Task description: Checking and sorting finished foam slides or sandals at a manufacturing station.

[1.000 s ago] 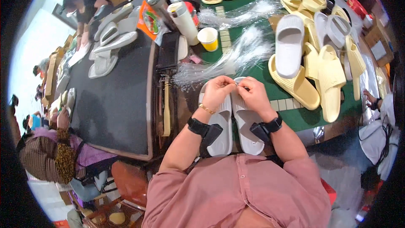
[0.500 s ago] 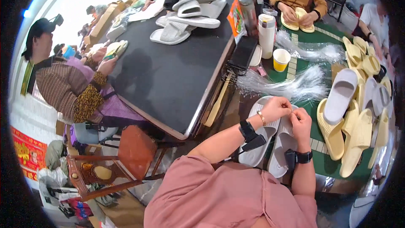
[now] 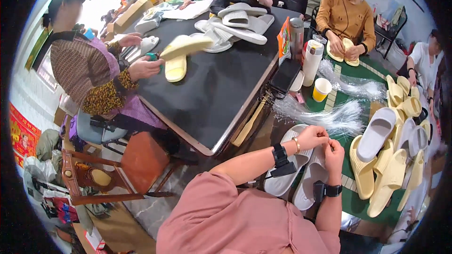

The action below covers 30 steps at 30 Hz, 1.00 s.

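Observation:
Both my hands meet in front of me over a pair of light grey slippers lying side by side, the left slipper (image 3: 281, 182) and the right slipper (image 3: 307, 192). My left hand (image 3: 312, 138), with a gold bracelet at the wrist, has its thumb and fingertips pinched together. Close by, my right hand (image 3: 334, 153) is closed in a pinch too, near the toe end of the right slipper. Whatever sits between the fingertips is too small to make out. Just beyond lies a bundle of thin clear plastic strands (image 3: 332, 116).
Yellow slippers (image 3: 387, 174) and a grey slipper (image 3: 376, 134) are heaped at right. Beyond the strands stand a yellow-and-white paper cup (image 3: 322, 89) and white flask (image 3: 311, 63). At the black table (image 3: 212, 94), a person handles yellow slippers (image 3: 176, 69). A wooden chair (image 3: 143, 162) stands left.
My view has shifted, with the scene lower in it. My hands stay pinched together over the slippers. At the black table, yellow slippers now appear in front of the person on the left, one blurred.

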### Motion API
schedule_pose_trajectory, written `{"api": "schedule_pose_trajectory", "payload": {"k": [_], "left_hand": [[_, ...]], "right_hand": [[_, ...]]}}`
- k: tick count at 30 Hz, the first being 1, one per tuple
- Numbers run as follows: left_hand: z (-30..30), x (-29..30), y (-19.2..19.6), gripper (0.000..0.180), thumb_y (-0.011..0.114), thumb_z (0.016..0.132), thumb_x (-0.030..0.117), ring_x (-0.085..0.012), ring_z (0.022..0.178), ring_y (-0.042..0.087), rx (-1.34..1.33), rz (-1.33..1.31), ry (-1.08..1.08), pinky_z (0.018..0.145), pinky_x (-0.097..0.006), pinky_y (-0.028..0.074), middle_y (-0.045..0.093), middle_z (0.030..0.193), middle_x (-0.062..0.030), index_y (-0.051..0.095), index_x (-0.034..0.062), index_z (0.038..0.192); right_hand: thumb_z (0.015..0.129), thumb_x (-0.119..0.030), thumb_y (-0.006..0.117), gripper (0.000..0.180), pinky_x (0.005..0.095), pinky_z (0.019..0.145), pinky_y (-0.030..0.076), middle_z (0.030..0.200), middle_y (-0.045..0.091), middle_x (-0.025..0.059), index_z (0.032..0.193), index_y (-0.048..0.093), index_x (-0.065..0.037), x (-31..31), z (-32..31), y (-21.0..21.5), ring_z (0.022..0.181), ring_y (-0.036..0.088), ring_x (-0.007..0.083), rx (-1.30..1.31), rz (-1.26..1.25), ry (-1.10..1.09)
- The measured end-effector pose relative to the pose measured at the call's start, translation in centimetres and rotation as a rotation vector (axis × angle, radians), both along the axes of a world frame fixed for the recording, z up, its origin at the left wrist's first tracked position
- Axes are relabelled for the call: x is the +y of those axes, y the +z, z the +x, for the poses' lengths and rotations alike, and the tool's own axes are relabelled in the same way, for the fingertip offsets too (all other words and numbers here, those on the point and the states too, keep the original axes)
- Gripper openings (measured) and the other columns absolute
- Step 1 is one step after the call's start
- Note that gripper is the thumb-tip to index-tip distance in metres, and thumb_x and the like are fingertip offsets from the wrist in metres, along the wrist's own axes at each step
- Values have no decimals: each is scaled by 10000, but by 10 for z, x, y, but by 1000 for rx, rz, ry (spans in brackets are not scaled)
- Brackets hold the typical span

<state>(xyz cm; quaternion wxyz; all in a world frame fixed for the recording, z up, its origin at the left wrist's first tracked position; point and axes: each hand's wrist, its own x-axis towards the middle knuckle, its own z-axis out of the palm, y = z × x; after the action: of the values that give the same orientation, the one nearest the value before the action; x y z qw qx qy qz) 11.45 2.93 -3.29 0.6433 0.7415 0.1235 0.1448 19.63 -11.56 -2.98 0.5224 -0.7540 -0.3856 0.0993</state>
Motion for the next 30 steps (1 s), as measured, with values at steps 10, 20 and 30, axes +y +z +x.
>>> {"api": "schedule_pose_trajectory", "payload": {"k": [10,20,30], "left_hand": [[-47,55,59,162,676,844,127,-107,745,608,-60,175,257,695,-269,513,663,813,-56,671,-12,926],[-204,196,139,507,690,754,338,-355,1103,552,381,917,930,971,-438,443,590,1160,-188,602,57,1167],[-274,303,113,998,668,704,662,-394,1365,347,936,509,1327,1118,-521,277,358,1496,-174,340,119,1474]], "right_hand": [[864,-68,624,134,275,627,413,727,565,40,791,594,41,-2,4,-4,671,496,113,133,23,-13],[974,-161,510,205,299,874,459,927,615,48,945,631,2,-36,27,36,926,575,165,331,430,-329],[1018,-163,415,291,285,851,474,1049,565,90,1168,550,47,-192,103,109,943,553,180,-214,676,-516]]}}
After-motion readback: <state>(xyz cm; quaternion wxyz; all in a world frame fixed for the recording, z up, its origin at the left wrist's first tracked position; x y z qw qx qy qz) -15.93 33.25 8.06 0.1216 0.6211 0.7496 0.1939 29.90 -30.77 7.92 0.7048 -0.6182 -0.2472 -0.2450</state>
